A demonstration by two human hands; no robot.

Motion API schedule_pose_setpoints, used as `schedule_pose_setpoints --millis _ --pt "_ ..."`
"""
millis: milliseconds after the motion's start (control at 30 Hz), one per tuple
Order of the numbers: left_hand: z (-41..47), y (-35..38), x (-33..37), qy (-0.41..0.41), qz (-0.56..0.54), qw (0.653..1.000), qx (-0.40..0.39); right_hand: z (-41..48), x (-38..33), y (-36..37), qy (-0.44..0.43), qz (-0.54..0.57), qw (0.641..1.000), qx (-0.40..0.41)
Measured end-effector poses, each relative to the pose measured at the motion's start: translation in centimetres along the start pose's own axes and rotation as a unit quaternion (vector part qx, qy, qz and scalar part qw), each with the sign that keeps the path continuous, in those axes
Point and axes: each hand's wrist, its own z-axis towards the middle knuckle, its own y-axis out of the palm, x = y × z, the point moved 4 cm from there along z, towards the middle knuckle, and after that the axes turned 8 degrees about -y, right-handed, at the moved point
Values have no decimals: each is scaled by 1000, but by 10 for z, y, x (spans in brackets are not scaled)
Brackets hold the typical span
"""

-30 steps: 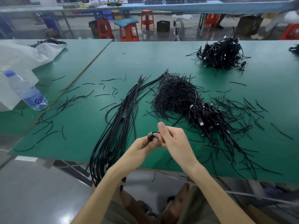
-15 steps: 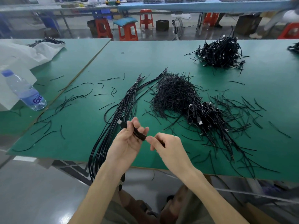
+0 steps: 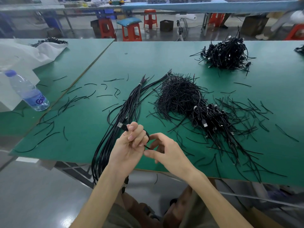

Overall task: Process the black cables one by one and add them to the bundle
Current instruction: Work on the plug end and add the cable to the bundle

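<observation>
My left hand (image 3: 130,145) grips a coiled black cable (image 3: 123,127) near the table's front edge; its silver USB plug sticks out up and left of my fingers. My right hand (image 3: 166,152) pinches a thin black tie end of that cable just right of the left hand. The long bundle of straightened black cables (image 3: 121,119) lies to the left, running from mid-table over the front edge. A pile of coiled black cables with USB plugs (image 3: 209,117) sits to the right, beside a heap of short black ties (image 3: 179,94).
The green table (image 3: 148,60) is strewn with loose black ties. Another tangled cable pile (image 3: 227,53) lies at the far right. A water bottle (image 3: 27,91) and white sheeting (image 3: 21,53) occupy the left table. Red stools (image 3: 131,31) stand beyond.
My left hand has turned palm-up and closed round the cable, the plug now pointing up-left. My right hand has shifted from the coil to pinching the tie end lower down.
</observation>
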Motion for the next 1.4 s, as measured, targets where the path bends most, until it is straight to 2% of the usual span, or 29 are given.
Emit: schedule_pose_setpoints --millis 133,467,633,767,900,1000,1100,1167,1300,1400 --pt "1 -1 -1 -1 -4 1000 7 1 -4 -2 -10 7 1000 11" --pt "0 -4 16 25 -98 995 4 -3 -1 -21 -32 -94 995 22" --pt "1 -9 13 20 -70 997 -6 -2 -1 -22 -27 -173 984 12" --pt "4 -11 1 4 24 1000 2 -3 -3 -15 -45 -234 971 -8" --pt "1 -2 -16 -13 129 991 16 -2 -4 -1 -40 -106 993 -30" --pt "1 7 -23 -23 124 992 0 0 -1 -5 -31 -10 999 35" --pt "0 7 -32 -53 117 992 -17 0 -1 -9 -31 43 998 37" --pt "-3 8 -35 -75 140 987 -16 -1 -2 -8 -38 54 997 29" --pt "-4 8 -30 -95 208 973 -24 -5 4 -16 -17 48 995 83" --pt "-2 9 -25 -94 275 956 -36 -8 4 -22 -32 17 996 83"
